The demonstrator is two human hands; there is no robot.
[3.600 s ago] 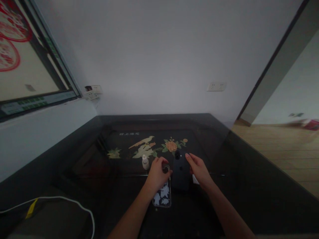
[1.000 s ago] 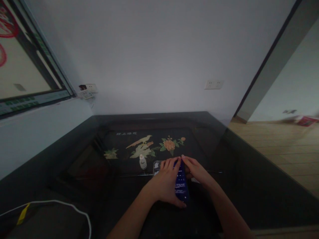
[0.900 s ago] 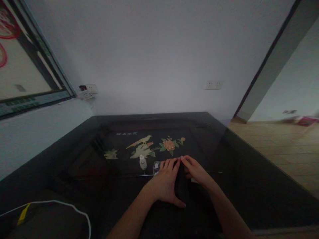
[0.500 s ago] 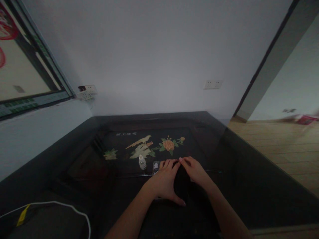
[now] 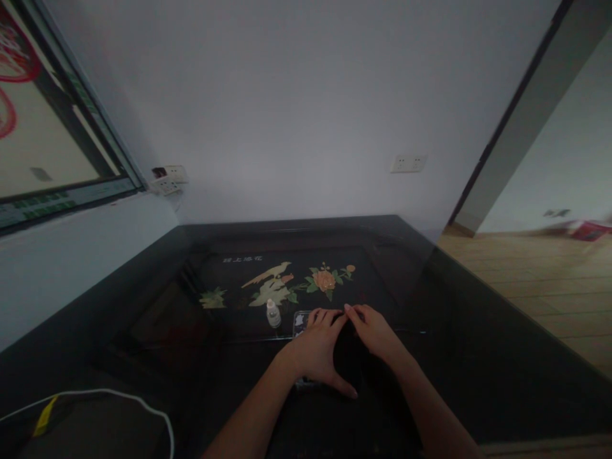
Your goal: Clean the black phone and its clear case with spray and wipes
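Observation:
My left hand point(image 5: 318, 347) lies over a flat rectangular thing point(image 5: 299, 320) with a clear rim and a dark face with white patches, perhaps a phone in a case. Its fingers reach over the upper part and its thumb is spread wide toward the lower right. The hand hides most of that thing. My right hand point(image 5: 375, 328) is closed in a pinch, thumb and fingertips together, touching or nearly touching the tip of my left index finger. What sits in the pinch is too small or hidden to make out. A small clear bottle point(image 5: 273, 314) with a white cap stands left of the flat thing.
The glossy black table point(image 5: 471, 357) bears an inlaid bird and flower picture point(image 5: 272, 287). A white cable point(image 5: 112, 390) with a yellow tag point(image 5: 44, 417) curves at the lower left. Behind are a wall with a socket point(image 5: 408, 164) and a window at the left.
The view has shifted very slightly. Both hands keep nearly the same pose, with the right-hand fingers a little more drawn in.

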